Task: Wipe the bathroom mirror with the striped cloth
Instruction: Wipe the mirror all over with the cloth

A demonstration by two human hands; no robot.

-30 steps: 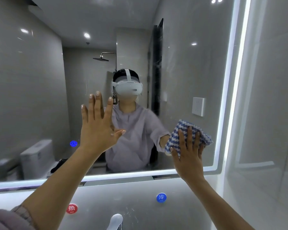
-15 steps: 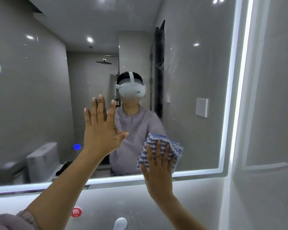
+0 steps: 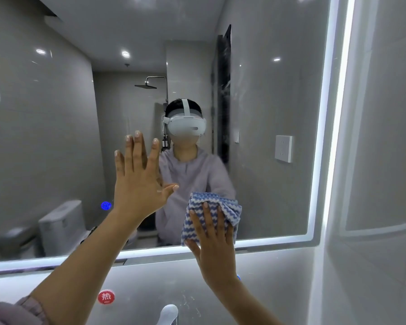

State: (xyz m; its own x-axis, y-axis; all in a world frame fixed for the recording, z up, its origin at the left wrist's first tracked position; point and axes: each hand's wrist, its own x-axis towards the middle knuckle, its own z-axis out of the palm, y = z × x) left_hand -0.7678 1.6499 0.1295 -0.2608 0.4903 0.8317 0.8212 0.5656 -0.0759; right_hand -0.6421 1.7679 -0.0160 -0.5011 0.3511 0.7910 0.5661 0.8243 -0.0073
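Right hand (image 3: 215, 240) flat, fingers straight, pressing striped cloth (image 3: 212, 218) on mirror (image 3: 279, 195) lower centre (spreads pressure); left hand (image 3: 138, 181) open, holds nothing, likely bracing on glass

Rightward, the mirror (image 3: 267, 195) is unobstructed up to its lit frame (image 3: 335, 137). Leftward, passage is barred by the left hand (image 3: 138, 184).

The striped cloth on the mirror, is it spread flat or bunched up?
Bunched up. The striped cloth shows folds and a doubled right corner; the right hand presses it against the mirror.
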